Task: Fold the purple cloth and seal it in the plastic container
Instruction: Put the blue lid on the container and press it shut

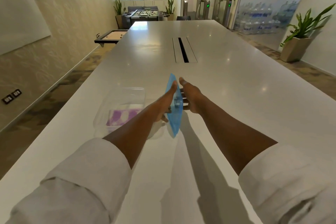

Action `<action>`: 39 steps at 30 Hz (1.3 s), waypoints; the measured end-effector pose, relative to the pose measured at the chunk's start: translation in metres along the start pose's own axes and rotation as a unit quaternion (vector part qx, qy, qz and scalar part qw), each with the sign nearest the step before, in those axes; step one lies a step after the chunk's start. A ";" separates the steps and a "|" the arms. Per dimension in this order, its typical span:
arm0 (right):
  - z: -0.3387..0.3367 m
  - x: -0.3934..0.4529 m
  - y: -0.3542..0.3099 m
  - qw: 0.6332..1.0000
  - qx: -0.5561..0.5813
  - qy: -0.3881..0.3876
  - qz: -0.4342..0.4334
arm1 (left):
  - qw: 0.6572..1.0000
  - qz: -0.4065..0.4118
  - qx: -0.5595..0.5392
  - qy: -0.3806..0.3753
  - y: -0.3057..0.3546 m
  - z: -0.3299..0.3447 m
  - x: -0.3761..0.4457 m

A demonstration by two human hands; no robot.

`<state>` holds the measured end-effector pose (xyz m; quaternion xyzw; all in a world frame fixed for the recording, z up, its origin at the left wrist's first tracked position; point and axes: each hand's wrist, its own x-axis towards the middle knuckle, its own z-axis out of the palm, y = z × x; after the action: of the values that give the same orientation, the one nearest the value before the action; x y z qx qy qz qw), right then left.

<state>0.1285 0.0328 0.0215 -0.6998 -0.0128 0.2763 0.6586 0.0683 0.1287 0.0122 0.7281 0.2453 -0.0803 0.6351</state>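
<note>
The folded purple cloth (pixel 121 117), purple with white patches, lies inside a clear plastic container (pixel 125 96) on the white table, left of my arms. A blue lid (pixel 175 118) is held on edge above the table, just right of the container. My left hand (pixel 164 104) grips the lid's left face. My right hand (pixel 190 94) presses its right face, thumb pointing forward. The lid's middle is hidden between my hands.
The long white table (pixel 227 82) stretches ahead, with a cable slot (pixel 183 50) in its middle. Left of the table, a floor strip runs along the wall. Potted plants (pixel 300 38) and a glass partition stand to the right.
</note>
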 end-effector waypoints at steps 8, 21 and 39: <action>0.012 0.000 -0.007 0.996 -0.059 0.001 -0.066 | 0.978 0.062 -0.192 -0.054 -0.002 -0.034 0.007; 0.040 0.001 -0.007 0.987 -0.089 0.050 -0.128 | 0.938 0.117 -0.311 -0.099 0.015 -0.086 -0.018; 0.108 0.006 0.004 0.974 -0.114 0.146 -0.134 | 0.939 0.106 -0.308 0.109 -0.017 -0.178 -0.036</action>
<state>0.0888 0.1337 0.0173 -0.7948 -0.0410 0.0773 0.6005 -0.0057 0.2921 0.0446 0.5231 0.2473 0.1469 0.8023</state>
